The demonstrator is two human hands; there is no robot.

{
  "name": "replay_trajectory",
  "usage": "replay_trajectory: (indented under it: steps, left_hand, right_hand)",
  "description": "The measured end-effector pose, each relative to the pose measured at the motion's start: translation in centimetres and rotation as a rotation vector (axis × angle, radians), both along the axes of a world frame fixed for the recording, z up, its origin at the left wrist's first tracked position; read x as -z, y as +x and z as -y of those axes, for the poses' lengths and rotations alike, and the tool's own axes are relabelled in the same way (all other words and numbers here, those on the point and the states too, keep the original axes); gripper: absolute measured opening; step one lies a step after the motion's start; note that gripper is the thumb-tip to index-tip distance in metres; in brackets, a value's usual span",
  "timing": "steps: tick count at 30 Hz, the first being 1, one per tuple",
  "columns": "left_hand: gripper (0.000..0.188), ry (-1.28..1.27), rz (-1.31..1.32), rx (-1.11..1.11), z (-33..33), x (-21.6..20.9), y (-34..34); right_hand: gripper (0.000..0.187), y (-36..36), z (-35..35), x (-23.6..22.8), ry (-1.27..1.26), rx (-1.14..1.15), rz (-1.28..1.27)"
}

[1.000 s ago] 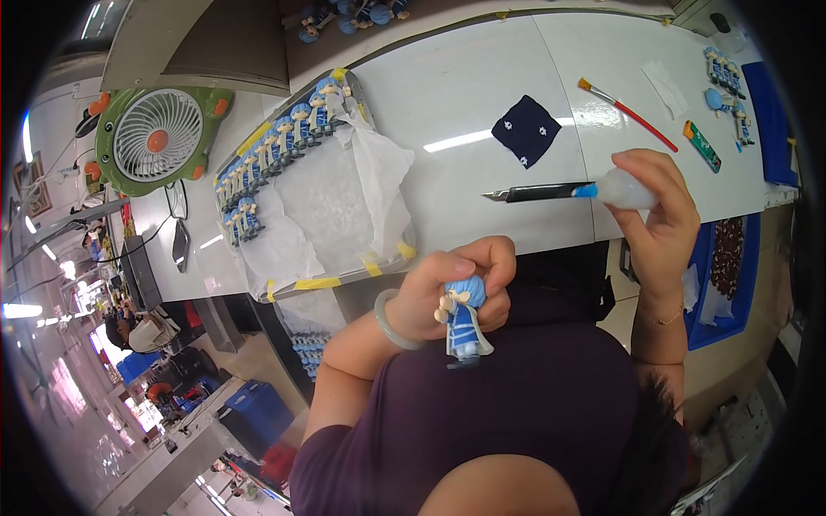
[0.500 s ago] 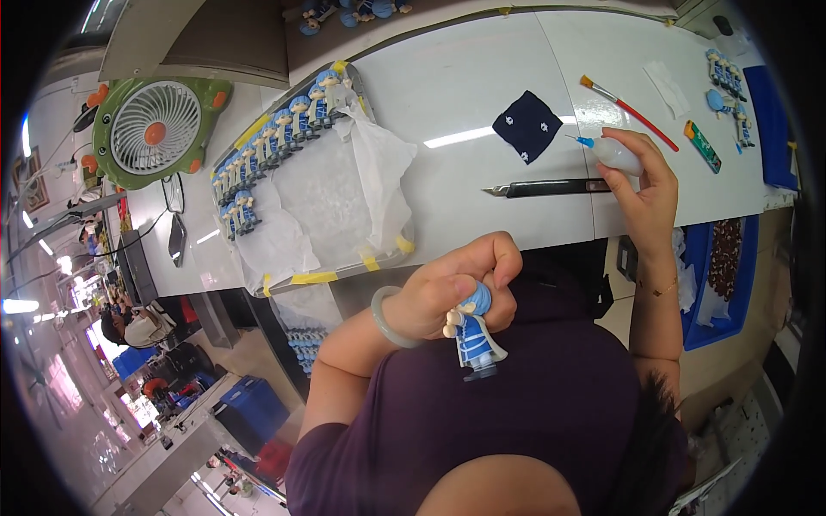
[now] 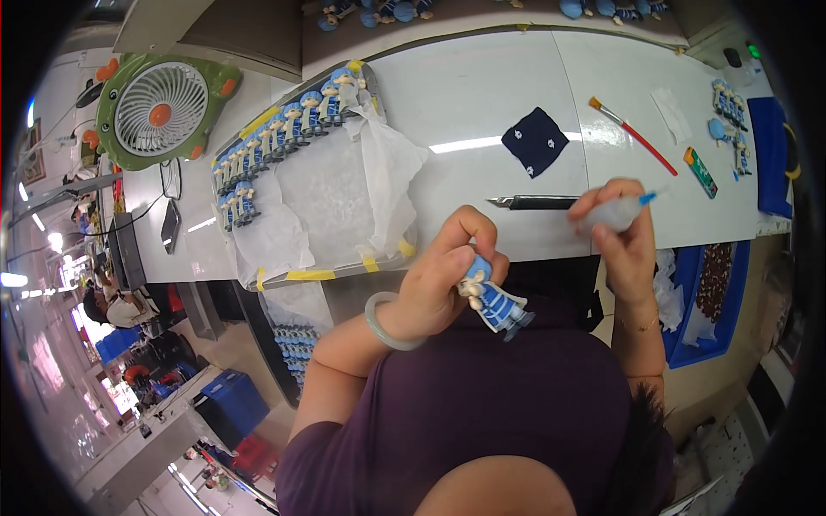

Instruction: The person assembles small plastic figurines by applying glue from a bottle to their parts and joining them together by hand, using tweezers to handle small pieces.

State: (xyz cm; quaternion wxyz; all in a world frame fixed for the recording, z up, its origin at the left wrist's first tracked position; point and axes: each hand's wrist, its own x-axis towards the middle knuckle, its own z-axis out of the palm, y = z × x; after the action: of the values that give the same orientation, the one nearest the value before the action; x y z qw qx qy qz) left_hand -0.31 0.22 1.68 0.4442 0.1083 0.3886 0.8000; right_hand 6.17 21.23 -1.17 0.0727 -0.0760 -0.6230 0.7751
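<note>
Upper left of the frame: a green desk fan [image 3: 161,107] stands beside a tray [image 3: 318,273] lined with white paper, where finished blue figurines [image 3: 288,129] stand in rows, kept clear of the working area. Centre: the left hand [image 3: 443,279] is closed around a small blue-and-white figurine [image 3: 492,298], wrist bent, holding it tilted just off the desk [image 3: 482,103] edge, apparently to present its head. Right of centre: the right hand [image 3: 624,236] grips a small squeeze bottle [image 3: 615,211], nozzle pointing away. A craft knife [image 3: 533,203] lies between them.

Bright overhead light glares off the white table [image 3: 482,95]; fisheye edges bend and darken
</note>
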Motion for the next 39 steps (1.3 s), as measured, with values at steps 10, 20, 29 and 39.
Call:
replay_trajectory:
  steps: [10, 20, 29, 39]
  left_hand:
    - [0.037, -0.039, 0.052, 0.070, -0.1, 0.2, -0.1]
    - [0.034, 0.089, 0.265, 0.109, 0.0, 0.9, -0.4]
    - [0.029, 0.175, 0.373, 0.085, 0.0, 1.4, -0.2]
    - [0.027, 0.158, 0.391, 0.068, 0.0, 1.7, -0.4]
  right_hand:
    - [0.043, 0.1, 2.9, -1.9, -0.129, -0.375, -0.140]
    - [0.025, -1.8, -0.7, -0.3, 0.187, -0.066, -0.004]
    - [0.045, -2.5, -3.0, 2.3, 1.345, 0.100, 0.008]
    - [0.043, -2.8, -2.2, 1.8, 1.443, 0.157, -0.020]
